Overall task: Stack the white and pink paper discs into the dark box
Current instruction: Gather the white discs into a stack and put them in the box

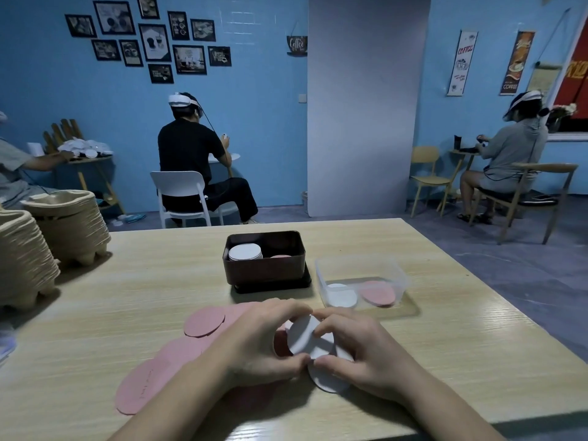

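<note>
Both hands on one small bunch of white discs (pixel 302 337), near edge of table (pixel 127 297), centre. Left hand (pixel 264 338) and right hand (pixel 359 354) have fingers curled over the top and thumbs pinching underneath; the discs are fanned unevenly. They are thin, flat and round, with a matte paper look. Pink discs (pixel 203 321) lie overlapped in a loose spread to the left of the hands, some under the left wrist.

Dark box (pixel 264 265) sits open further back, centre, on a black lid (pixel 273 286). Inside are a white stack (pixel 245 252) on the left and a lower pink stack (pixel 280 256) on the right. Clear tub (pixel 359 275) just right of the box holds one white and one pink pile.

Bare wood strip between hands and box. Far table edge is close behind the box, and the right edge is near the tub. Pulp tray stacks (pixel 70 224) crowd the left side.
</note>
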Demonstrator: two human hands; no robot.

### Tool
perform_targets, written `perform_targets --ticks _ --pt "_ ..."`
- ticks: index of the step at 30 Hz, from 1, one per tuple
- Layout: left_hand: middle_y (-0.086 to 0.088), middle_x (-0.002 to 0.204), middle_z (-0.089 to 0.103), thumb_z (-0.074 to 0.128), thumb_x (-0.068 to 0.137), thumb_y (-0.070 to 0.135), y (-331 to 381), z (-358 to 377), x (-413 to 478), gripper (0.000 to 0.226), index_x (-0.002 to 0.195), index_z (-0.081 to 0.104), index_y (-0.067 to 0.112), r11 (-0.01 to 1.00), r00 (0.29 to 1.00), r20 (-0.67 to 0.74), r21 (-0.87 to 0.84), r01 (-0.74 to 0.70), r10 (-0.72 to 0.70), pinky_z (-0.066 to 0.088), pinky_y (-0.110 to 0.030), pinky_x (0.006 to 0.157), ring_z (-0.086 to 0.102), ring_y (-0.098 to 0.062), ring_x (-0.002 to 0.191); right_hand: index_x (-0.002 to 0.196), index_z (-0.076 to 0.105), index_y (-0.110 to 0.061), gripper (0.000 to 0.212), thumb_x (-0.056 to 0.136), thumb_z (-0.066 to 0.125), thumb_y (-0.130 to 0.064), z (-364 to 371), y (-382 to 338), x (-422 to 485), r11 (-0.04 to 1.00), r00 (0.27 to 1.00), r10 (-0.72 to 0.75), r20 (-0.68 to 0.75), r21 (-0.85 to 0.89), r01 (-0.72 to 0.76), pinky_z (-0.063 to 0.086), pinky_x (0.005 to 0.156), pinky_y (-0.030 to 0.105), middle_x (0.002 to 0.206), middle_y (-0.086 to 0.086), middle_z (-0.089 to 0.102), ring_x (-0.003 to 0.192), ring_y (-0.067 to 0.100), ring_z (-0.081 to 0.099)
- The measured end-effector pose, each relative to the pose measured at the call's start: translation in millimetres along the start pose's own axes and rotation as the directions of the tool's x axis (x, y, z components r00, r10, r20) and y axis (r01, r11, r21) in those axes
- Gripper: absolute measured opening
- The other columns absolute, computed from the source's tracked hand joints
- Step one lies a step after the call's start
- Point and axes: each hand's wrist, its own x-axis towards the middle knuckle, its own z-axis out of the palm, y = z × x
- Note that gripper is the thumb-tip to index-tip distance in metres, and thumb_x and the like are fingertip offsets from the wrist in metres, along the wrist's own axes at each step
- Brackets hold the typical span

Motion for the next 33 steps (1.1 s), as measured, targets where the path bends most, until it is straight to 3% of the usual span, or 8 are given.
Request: perform_targets --ticks 6,10,16,20,25,30,33 --pt "0.015 0.117 0.068 0.08 0.081 0.043 -4.7 6.9 -2.5 0.056 0.13 0.06 0.025 1.0 1.0 -0.012 -0.014 0.002 -0.002 0.055 -0.032 0.09 0.064 -0.002 0.107 0.106 0.067 -0.029 0.027 0.087 0.08 -0.04 -3.9 -6.3 3.1 0.999 0.999 -0.03 0.03 -0.037 0.031 0.052 0.098 0.036 0.132 -0.009 0.065 0.122 0.007 0.06" --pt "0.013 0.135 0.057 0.074 0.082 0.059 -2.4 11.9 -7.3 0.075 0.144 0.047 0.029 0.999 0.998 0.02 0.018 0.051 -0.052 0.055 -0.033 0.097 0.057 -0.002 0.118 0.107 0.069 -0.021 0.036 0.084 0.079 -0.046 -7.1 -6.6 -2.0 0.997 0.999 0.016 -0.028 -0.071 -0.018 0.055 0.091 0.039 0.123 -0.001 0.069 0.114 0.013 0.064" --pt "0.01 0.143 0.052 0.065 0.08 0.073 -0.6 15.1 -5.6 0.085 0.147 0.039 0.029 0.983 0.991 0.096 0.168 0.077 -0.094 0.046 -0.037 0.103 0.05 -0.011 0.125 0.106 0.066 -0.023 0.036 0.081 0.074 -0.048 -20.0 4.0 -18.7 0.993 0.993 0.083 -0.082 -0.075 -0.089 0.055 0.086 0.041 0.113 -0.006 0.069 0.114 0.012 0.063" --pt "0.009 0.146 0.05 0.056 0.086 0.071 -1.4 15.8 -5.7 0.068 0.139 0.048 0.029 0.978 0.989 0.115 0.197 0.066 -0.09 0.043 -0.042 0.107 0.047 -0.013 0.128 0.106 0.065 -0.026 0.034 0.08 0.075 -0.046 -19.6 3.1 -21.2 0.99 0.987 0.137 -0.082 -0.02 -0.139 0.06 0.081 0.039 0.11 -0.01 0.067 0.113 0.01 0.063" --pt "0.012 0.127 0.054 0.066 0.083 0.068 2.0 16.1 -7.1 0.052 0.115 0.056 0.028 0.974 0.997 0.066 0.224 -0.04 0.026 0.041 -0.038 0.102 0.05 -0.013 0.116 0.103 0.067 -0.021 0.027 0.081 0.084 -0.022 -17.5 2.7 -20.5 0.979 0.966 0.194 -0.171 -0.034 -0.202 0.059 0.08 0.038 0.111 -0.013 0.066 0.099 0.01 0.063" --pt "0.016 0.137 0.049 0.059 0.074 0.089 -0.6 16.6 -3.7 0.077 0.128 0.058 0.034 0.97 0.987 0.16 0.238 -0.057 0.018 0.029 -0.03 0.107 0.043 -0.009 0.129 0.104 0.066 -0.026 0.033 0.077 0.075 -0.042 -15.9 2.3 -19.6 0.977 0.967 0.209 -0.146 -0.019 -0.214 0.059 0.078 0.043 0.111 -0.016 0.065 0.094 0.014 0.064" --pt "0.016 0.131 0.051 0.061 0.075 0.087 -0.5 16.6 -1.3 0.072 0.125 0.062 0.035 0.97 0.986 0.164 0.234 -0.07 0.031 0.032 -0.028 0.105 0.046 -0.008 0.125 0.104 0.065 -0.026 0.036 0.076 0.071 -0.048 -16.7 1.1 -18.9 0.977 0.969 0.201 -0.141 -0.04 -0.209 0.057 0.077 0.044 0.108 -0.014 0.066 0.091 0.016 0.064"
